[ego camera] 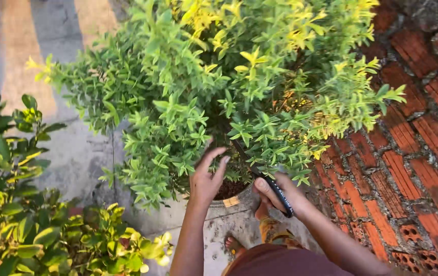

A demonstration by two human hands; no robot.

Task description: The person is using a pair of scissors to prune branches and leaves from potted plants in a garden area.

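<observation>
Black-handled pruning shears (275, 191), lower centre, are being gripped by the right hand (275, 194), while the open left hand (206, 179) is parting the leafy yellow-green potted shrub (219, 87) for access.

Your left hand (206, 179) and right hand (275, 191) meet dense bush (219, 76) foliage crowding the pot (229, 202) from above. A leafy plant (19, 204) blocks the left; the paved ground (75, 148) between and the brick floor (408, 168) on the right lie open.

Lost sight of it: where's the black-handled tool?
In the right hand, bottom centre; the black-handled tool points into the potted bush, beside the brick paving.
</observation>
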